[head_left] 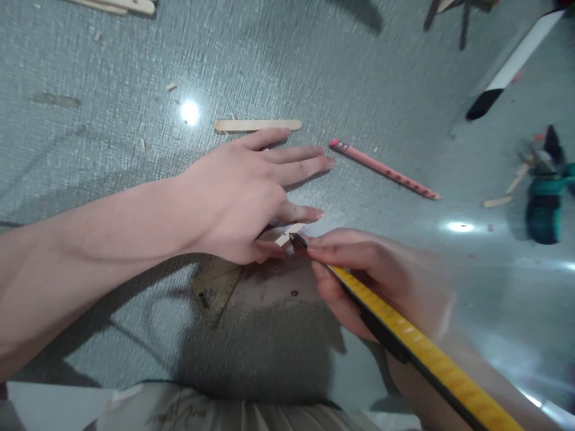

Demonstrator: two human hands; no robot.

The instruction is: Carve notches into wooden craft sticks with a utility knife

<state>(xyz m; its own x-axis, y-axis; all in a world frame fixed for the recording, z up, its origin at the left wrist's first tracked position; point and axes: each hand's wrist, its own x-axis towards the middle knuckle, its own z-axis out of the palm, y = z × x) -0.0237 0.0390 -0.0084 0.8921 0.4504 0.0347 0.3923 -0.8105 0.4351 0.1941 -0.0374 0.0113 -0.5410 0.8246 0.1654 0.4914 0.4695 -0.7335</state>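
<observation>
My left hand [242, 185] lies palm down on the grey table, with its outer fingers stretched out. Its thumb and index finger hold a small piece of craft stick [290, 234] against the surface. In my right hand [381, 269] is a yellow and black utility knife [404, 329], slanting down to the left. The blade tip touches the wooden piece, or is just above it. A whole craft stick [256, 126] lies just beyond my left hand's outer fingers, and a pink pencil [386, 170] points away from its fingertips.
Below my left wrist lies a clear triangular ruler [215, 290]. More craft sticks [121, 6] are at the top left, with small wood scraps [171, 87] nearby. On the right are a white and black strip-shaped object [512, 69] and a blurred teal object [544, 209].
</observation>
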